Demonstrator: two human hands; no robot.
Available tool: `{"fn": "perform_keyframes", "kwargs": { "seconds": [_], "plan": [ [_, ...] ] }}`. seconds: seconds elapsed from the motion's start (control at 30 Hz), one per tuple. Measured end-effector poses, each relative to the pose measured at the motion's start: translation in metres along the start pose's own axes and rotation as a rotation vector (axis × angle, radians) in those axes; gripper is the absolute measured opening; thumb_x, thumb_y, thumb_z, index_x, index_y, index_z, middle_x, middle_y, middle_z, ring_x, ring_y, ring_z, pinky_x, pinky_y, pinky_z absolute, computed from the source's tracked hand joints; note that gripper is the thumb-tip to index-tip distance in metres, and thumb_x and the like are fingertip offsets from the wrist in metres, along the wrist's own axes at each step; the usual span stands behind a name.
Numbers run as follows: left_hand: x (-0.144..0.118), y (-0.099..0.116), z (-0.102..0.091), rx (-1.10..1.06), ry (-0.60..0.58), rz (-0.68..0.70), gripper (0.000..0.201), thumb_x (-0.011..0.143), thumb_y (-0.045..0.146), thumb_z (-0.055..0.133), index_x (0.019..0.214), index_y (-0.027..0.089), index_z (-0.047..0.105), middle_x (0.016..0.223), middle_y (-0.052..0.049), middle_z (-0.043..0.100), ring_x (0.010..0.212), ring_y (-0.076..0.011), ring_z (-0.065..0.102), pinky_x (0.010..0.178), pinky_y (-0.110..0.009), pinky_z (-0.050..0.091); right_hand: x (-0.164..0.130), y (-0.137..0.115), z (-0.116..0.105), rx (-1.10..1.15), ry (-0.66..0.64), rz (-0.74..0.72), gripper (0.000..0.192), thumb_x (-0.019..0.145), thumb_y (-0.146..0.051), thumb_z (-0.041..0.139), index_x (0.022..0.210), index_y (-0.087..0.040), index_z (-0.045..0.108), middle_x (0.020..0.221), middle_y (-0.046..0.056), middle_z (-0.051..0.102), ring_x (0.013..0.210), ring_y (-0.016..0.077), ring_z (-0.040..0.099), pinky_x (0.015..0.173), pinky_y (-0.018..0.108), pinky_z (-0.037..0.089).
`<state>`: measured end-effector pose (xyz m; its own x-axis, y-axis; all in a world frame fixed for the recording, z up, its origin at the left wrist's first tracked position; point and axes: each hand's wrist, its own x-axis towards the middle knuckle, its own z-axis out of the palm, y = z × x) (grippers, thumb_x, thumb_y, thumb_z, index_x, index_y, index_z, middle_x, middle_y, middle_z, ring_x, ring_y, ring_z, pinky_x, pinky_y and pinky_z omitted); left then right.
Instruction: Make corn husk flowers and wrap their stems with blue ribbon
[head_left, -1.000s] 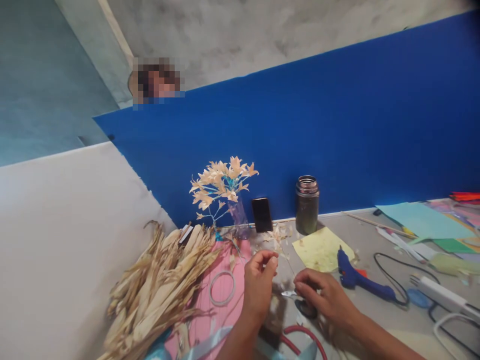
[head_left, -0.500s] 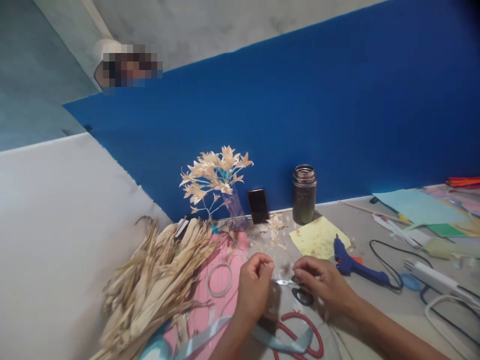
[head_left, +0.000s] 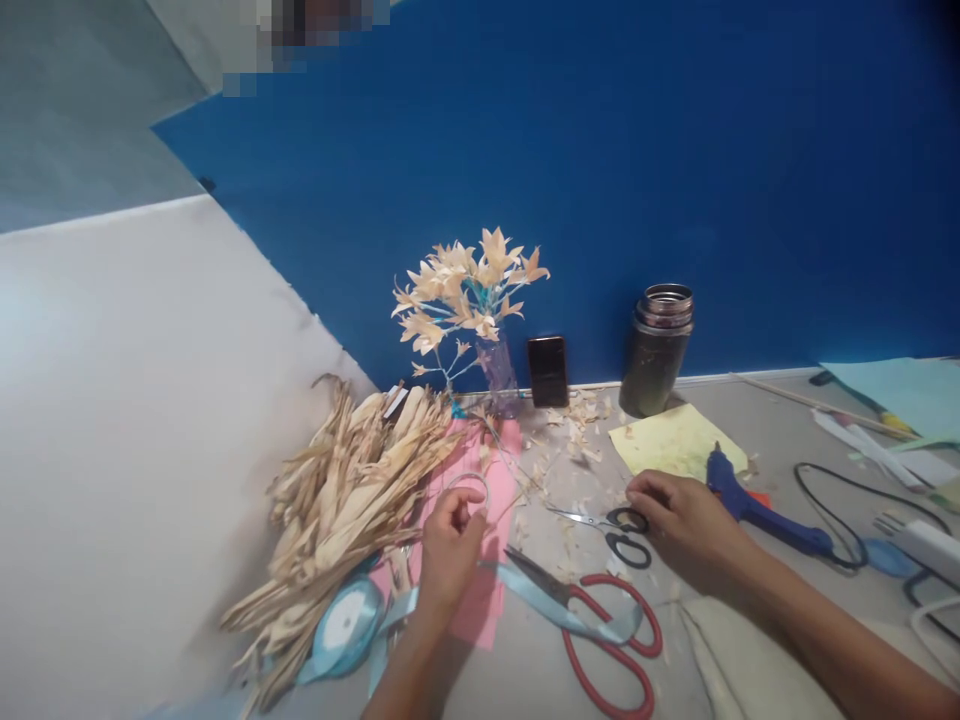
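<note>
A: Where are the small scissors (head_left: 611,523)?
B: Flat on the counter (head_left: 757,420), black handles, thin blades shut; right hand (head_left: 679,512) rests fingertips on them.
A: The left hand (head_left: 450,545)?
B: Curled, pinching a clear ring (head_left: 466,487).

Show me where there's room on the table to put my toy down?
Bare grey table lies between the dark metal jar, the yellow paper sheet and the black cable. Crowded: dried corn husks, red-handled scissors, small black-handled scissors between both hands.
</note>
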<state>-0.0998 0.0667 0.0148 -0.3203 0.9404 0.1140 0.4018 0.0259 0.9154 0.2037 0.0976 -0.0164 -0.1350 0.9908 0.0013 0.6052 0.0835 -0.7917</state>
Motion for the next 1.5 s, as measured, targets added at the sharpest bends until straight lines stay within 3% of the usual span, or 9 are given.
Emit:
{"fn": "perform_keyframes", "kwargs": {
  "seconds": [0.2,0.43,0.73,0.9,1.03,1.13,1.27,1.4,1.5],
  "plan": [
    [-0.032,0.002,0.02,-0.07,-0.077,-0.166,0.02,0.073,0.02,0.053,0.084,0.018,0.069,0.056,0.004,0.05,0.048,-0.0108,0.041,0.05,-0.021,0.033,0.001,0.001,-0.001,-0.062,-0.053,-0.013,0.027,0.09,-0.035,0.047,0.074,-0.023,0.065,0.071,0.002,0.071,0.069,0.0216,0.062,0.062,0.03,0.04],
    [-0.071,-0.013,0.04,-0.084,-0.276,-0.238,0.037,0.07,0.014,0.055,0.099,0.016,0.077,0.092,-0.009,0.072,0.086,-0.0215,0.063,0.08,-0.031,0.047,0.003,0.003,-0.003,-0.148,-0.06,-0.037,0.027,0.092,-0.034,0.046,0.077,-0.022,0.065,0.077,0.003,0.072,0.073,0.0219,0.063,0.066,0.031,0.038],
    [-0.073,-0.01,0.032,-0.106,-0.407,-0.116,0.03,0.087,0.034,0.053,0.1,0.018,0.076,0.102,-0.012,0.073,0.101,-0.0275,0.064,0.094,-0.039,0.046,0.003,0.002,-0.003,-0.187,-0.057,-0.069,0.027,0.092,-0.033,0.046,0.077,-0.022,0.065,0.077,0.004,0.072,0.074,0.0214,0.062,0.066,0.03,0.037],
    [-0.062,-0.009,0.009,0.036,-0.29,-0.068,0.035,0.09,0.041,0.051,0.103,0.02,0.076,0.099,-0.01,0.075,0.099,-0.0281,0.066,0.092,-0.039,0.048,0.003,0.001,-0.004,-0.231,-0.085,-0.09,0.027,0.092,-0.033,0.045,0.078,-0.022,0.066,0.08,0.005,0.072,0.076,0.0216,0.062,0.067,0.03,0.036],
    [-0.049,-0.011,-0.016,0.248,-0.158,0.094,0.035,0.093,0.033,0.046,0.114,0.02,0.071,0.105,-0.01,0.071,0.1,-0.0267,0.064,0.089,-0.039,0.049,0.003,0.005,-0.001,-0.252,-0.09,-0.113,0.026,0.093,-0.033,0.046,0.079,-0.022,0.066,0.082,0.005,0.073,0.077,0.0219,0.062,0.068,0.031,0.037],
    [-0.046,-0.017,-0.023,0.545,-0.217,0.25,0.033,0.089,0.026,0.051,0.117,0.021,0.068,0.101,-0.01,0.063,0.097,-0.0272,0.059,0.086,-0.041,0.047,0.006,0.011,0.001,-0.255,-0.095,-0.113,0.026,0.093,-0.035,0.047,0.08,-0.023,0.067,0.082,0.005,0.073,0.077,0.022,0.063,0.068,0.03,0.039],
    [-0.046,-0.024,-0.015,0.788,-0.296,0.305,0.018,0.084,0.016,0.055,0.092,0.02,0.07,0.096,-0.01,0.06,0.097,-0.0284,0.053,0.083,-0.041,0.042,0.008,0.015,0.003,-0.207,-0.056,-0.079,0.023,0.092,-0.037,0.05,0.09,-0.022,0.068,0.085,0.005,0.074,0.08,0.0229,0.065,0.071,0.031,0.042],
    [-0.044,-0.022,-0.013,0.691,-0.28,0.311,0.017,0.085,0.015,0.051,0.074,0.02,0.063,0.089,-0.01,0.062,0.093,-0.027,0.053,0.082,-0.04,0.041,0.001,0.005,0.004,-0.182,0.12,-0.102,0.024,0.092,-0.036,0.049,0.098,-0.021,0.067,0.097,0.007,0.074,0.088,0.0231,0.065,0.077,0.032,0.044],
    [-0.036,-0.017,-0.027,0.449,-0.321,0.165,0.017,0.085,0.026,0.052,0.07,0.02,0.059,0.08,-0.005,0.062,0.082,-0.0229,0.056,0.076,-0.034,0.042,-0.005,-0.005,0.002,-0.165,-0.018,-0.124,0.024,0.092,-0.034,0.049,0.081,-0.023,0.067,0.081,0.003,0.074,0.077,0.021,0.064,0.068,0.03,0.042]
  ]
}}
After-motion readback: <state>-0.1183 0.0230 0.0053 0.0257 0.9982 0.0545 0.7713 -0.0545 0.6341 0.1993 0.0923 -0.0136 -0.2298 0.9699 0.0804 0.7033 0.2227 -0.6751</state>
